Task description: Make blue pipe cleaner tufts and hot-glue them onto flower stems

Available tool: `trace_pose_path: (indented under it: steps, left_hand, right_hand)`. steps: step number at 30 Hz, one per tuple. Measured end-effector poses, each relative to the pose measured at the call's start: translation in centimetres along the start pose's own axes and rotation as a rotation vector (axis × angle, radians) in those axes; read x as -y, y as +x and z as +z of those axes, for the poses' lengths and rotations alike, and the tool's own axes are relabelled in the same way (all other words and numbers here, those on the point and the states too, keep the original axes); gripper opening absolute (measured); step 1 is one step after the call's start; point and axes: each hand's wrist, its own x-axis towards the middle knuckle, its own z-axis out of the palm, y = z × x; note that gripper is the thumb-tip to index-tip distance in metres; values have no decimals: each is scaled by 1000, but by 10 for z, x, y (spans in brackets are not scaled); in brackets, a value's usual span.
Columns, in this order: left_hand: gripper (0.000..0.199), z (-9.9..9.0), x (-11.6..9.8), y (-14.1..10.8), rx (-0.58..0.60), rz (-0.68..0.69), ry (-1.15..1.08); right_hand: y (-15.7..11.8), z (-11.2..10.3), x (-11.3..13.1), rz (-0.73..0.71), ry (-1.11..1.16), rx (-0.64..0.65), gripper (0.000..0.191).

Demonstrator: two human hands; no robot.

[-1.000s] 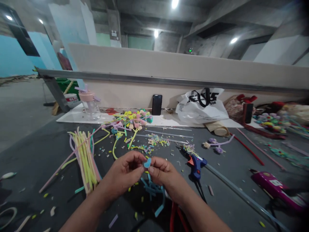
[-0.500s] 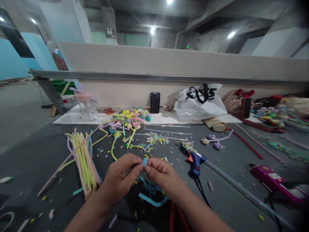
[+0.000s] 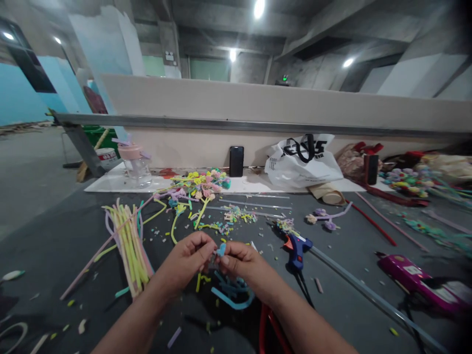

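A small light blue piece [image 3: 221, 250] sits between the fingertips of both hands, above the dark table. My right hand [image 3: 241, 260] pinches it between thumb and fingers. My left hand [image 3: 193, 258] is closed at its left side, thumb against the forefinger, with its fingertips touching or nearly touching the piece; whether it grips it too is hard to tell. Curled blue fuzzy stems [image 3: 234, 302] lie beneath the hands. Left of my left hand is a bundle of yellow, pink and purple stems [image 3: 131, 250]. Coloured clippings [image 3: 239, 215] are scattered beyond the hands.
A blue glue gun [image 3: 298, 251] with a cable lies right of the hands, with a magenta tool [image 3: 413, 273] farther right. Fuzzy flowers [image 3: 206, 184], a clear bottle [image 3: 135, 167], a black phone [image 3: 236, 161] and a white bag [image 3: 300, 162] are at the back. Red handles [image 3: 263, 327] show near the front.
My left fingertips have shifted slightly left and up, and more of the blue piece shows between the hands. The view has tilted up a little.
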Motion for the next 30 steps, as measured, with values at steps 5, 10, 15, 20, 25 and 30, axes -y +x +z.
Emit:
trace_pose_path:
  steps: [5,10,15,20,25,30]
  left_hand:
    - [28,-8,-5,-6,37,319,246]
    - [25,-10,-17,-14,139,571,507]
    - [15,3,-41,-30,165,427,555]
    - [9,20,-50,-51,254,285,582]
    - [4,30,-44,-70,412,330,578]
    - [6,34,-41,-82,491,265,584]
  right_hand:
    - [0,-3,8,45,157,10,27]
    - [-13,3,41,218,31,139,31]
    - [-33,7,70,219,-211,82,34]
    - [-59,10,70,205,-325,70,36]
    - [-83,12,56,306,-272,183,28]
    - [-97,15,52,305,-223,244,22]
